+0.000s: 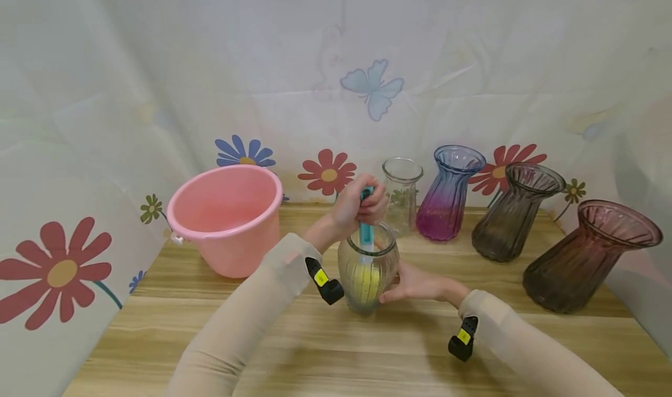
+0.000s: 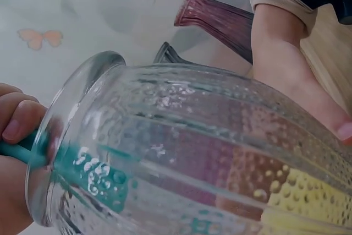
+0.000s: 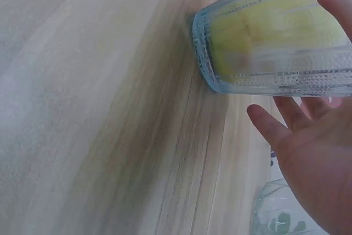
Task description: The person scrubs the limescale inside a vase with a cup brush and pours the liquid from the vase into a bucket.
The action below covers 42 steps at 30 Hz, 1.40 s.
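Gripped the sponge brush [image 1: 366, 234] upright in the left hand [image 1: 362, 201], with its yellow head [image 1: 366, 281] down inside the clear glass vase [image 1: 346, 266], right of the pink bucket [image 1: 247, 251]; held the vase low in the right hand [image 1: 417, 282], with thumb and fingers on either side.

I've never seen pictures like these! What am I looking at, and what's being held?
There's no robot, just a person's bare hands. The wide picture comes from a camera on their head; the others from cameras on their left and right wrists. The left grip holds a brush whose yellow end is inside a glass vase. The right grip holds that vase's side. A pink bucket also stands on the wooden table, with a clear vase, a blue-purple vase, a grey vase and a reddish vase.
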Each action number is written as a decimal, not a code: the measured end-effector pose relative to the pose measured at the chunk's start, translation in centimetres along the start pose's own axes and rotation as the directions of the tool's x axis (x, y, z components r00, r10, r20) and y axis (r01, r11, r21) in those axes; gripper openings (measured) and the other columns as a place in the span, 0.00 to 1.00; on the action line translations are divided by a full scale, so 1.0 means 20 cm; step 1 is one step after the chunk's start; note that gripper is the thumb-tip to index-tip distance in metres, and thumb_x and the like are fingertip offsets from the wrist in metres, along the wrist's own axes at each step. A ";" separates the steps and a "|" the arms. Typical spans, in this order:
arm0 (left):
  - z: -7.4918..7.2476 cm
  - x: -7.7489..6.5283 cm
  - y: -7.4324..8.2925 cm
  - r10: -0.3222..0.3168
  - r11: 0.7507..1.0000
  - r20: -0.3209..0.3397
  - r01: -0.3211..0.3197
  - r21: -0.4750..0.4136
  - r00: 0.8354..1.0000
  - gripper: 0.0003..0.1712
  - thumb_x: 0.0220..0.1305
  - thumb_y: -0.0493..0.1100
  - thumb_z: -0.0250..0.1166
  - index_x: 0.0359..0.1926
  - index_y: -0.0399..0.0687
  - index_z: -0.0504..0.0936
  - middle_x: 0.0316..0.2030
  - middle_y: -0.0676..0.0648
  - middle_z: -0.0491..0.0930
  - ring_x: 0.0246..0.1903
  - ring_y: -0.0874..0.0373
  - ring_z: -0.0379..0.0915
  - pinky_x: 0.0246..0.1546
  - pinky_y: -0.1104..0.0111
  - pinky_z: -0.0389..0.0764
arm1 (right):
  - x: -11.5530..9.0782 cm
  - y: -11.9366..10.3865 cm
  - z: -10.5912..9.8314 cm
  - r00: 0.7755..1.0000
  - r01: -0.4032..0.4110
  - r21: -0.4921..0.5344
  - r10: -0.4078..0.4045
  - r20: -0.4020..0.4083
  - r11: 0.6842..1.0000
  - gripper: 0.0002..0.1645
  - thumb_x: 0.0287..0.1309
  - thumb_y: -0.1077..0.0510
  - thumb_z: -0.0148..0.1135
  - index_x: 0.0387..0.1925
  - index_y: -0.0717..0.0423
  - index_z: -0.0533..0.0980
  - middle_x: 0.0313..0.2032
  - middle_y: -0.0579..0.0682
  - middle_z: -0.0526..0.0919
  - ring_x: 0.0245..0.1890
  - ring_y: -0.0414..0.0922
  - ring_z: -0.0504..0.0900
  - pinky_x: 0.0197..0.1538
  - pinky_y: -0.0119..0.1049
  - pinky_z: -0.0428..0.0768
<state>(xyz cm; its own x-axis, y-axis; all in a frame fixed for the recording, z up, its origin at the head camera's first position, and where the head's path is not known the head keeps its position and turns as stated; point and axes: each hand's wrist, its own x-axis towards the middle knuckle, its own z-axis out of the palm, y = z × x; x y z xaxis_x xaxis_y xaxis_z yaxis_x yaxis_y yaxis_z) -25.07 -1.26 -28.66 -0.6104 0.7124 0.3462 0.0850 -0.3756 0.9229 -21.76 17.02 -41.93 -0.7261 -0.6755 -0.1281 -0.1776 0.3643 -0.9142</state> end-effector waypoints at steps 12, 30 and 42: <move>0.03 0.01 0.16 0.048 0.997 -0.007 -0.048 -0.059 0.999 0.24 0.62 0.42 0.32 0.08 0.50 0.53 0.05 0.54 0.52 0.07 0.59 0.43 0.10 0.69 0.45 | 0.03 0.03 0.03 0.986 0.161 -0.001 -0.161 -0.045 0.987 0.55 0.39 0.62 0.73 0.65 0.60 0.49 0.57 0.60 0.69 0.56 0.50 0.71 0.58 0.37 0.68; 0.10 -0.01 0.60 0.309 0.942 -0.110 -0.319 -0.101 0.945 0.23 0.62 0.40 0.28 0.09 0.47 0.51 0.06 0.53 0.50 0.07 0.61 0.42 0.11 0.71 0.44 | 0.02 0.02 0.04 0.992 0.127 0.052 -0.126 -0.031 0.991 0.50 0.41 0.62 0.71 0.64 0.59 0.54 0.59 0.59 0.68 0.59 0.54 0.68 0.59 0.47 0.68; -0.01 -0.25 0.81 0.470 0.766 -0.311 -0.557 -0.322 0.826 0.24 0.61 0.44 0.27 0.08 0.46 0.48 0.06 0.52 0.46 0.05 0.62 0.41 0.10 0.74 0.42 | 0.02 0.03 0.05 0.993 0.115 0.089 -0.112 -0.047 0.989 0.52 0.42 0.63 0.70 0.65 0.60 0.49 0.61 0.62 0.65 0.60 0.56 0.67 0.59 0.47 0.69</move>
<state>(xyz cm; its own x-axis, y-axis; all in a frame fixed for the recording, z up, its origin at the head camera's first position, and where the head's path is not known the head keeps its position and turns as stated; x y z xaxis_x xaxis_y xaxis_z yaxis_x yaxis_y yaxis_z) -20.78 -10.97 -15.49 -0.7089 0.2278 0.6675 0.1518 -0.8750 0.4597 -21.44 16.38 -42.92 -0.7319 -0.6813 -0.0072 -0.2002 0.2252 -0.9535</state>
